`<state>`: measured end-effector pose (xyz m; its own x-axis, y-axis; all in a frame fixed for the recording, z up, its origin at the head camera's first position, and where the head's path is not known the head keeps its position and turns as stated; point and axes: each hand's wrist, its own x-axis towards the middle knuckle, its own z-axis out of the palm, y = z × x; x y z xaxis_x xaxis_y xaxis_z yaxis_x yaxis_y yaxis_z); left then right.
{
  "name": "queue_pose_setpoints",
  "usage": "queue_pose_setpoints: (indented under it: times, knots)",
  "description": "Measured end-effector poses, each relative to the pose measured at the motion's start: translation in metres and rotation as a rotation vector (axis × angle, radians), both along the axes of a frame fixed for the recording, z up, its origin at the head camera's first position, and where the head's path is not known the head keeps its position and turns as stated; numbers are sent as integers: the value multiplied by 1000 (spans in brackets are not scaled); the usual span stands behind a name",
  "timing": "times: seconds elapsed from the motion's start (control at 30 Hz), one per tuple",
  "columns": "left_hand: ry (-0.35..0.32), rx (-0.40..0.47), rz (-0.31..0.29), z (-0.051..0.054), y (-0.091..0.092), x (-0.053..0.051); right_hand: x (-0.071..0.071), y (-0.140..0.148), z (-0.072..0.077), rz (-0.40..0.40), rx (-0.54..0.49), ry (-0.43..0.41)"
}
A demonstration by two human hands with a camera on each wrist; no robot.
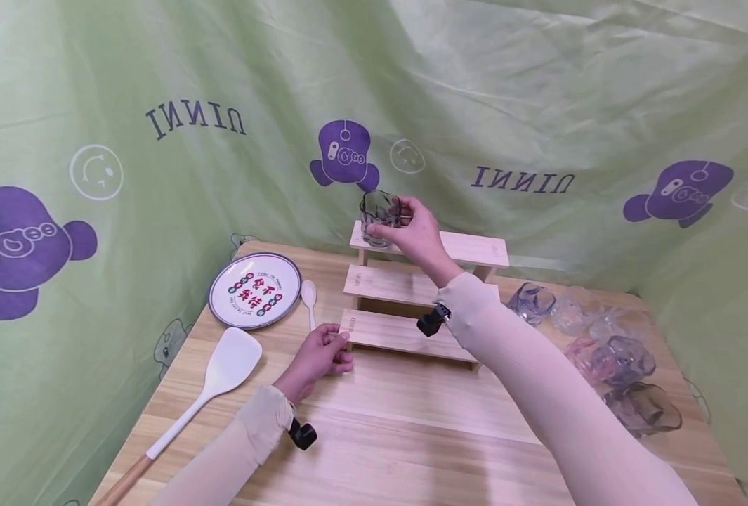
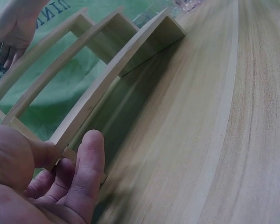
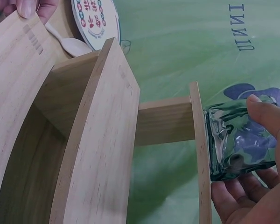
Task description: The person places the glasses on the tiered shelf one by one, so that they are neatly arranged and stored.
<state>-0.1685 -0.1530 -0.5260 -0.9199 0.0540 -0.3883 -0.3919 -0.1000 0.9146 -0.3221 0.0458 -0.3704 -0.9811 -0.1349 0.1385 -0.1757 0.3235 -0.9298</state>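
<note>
A three-step wooden rack (image 1: pixel 411 330) stands on the table. At the left end of its top step is a dark clear glass (image 1: pixel 378 211), upright, its base at the board. My right hand (image 1: pixel 419 235) holds this glass from the right, thumb in front; in the right wrist view the glass (image 3: pixel 240 140) meets the top board's surface, with the right hand (image 3: pixel 266 186) around it. My left hand (image 1: pixel 317 360) pinches the left end of the lowest step; the left wrist view shows the left hand (image 2: pixel 60 182) with its thumb on the board edge and fingers below.
At the left lie a round plate (image 1: pixel 255 289), a small white spoon (image 1: pixel 309 299) and a white spatula (image 1: pixel 233 358) with a wooden handle. Several glasses, among them a dark one (image 1: pixel 644 409), are grouped at the right. Green printed cloth (image 1: pixel 272 183) hangs behind and at both sides.
</note>
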Motion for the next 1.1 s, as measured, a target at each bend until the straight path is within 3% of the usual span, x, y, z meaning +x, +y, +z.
queue_pose_setpoints:
  times: [0.37, 0.6, 0.8, 0.97, 1.1]
  knots:
    - [-17, -5, 5, 2, -1, 1, 5, 10, 5, 89, 47, -19]
    - [-16, -5, -2, 2, -1, 1, 18, 50, 9, 105, 17, -4]
    - [-16, -6, -4, 3, -1, 1, 25, 110, 10, 5, -21, 36]
    - [-17, -7, -7, 4, -2, 2, 32, 159, 2, -132, -203, 120]
    - [-17, -8, -15, 4, -1, 2, 41, 193, -14, -253, -310, 157]
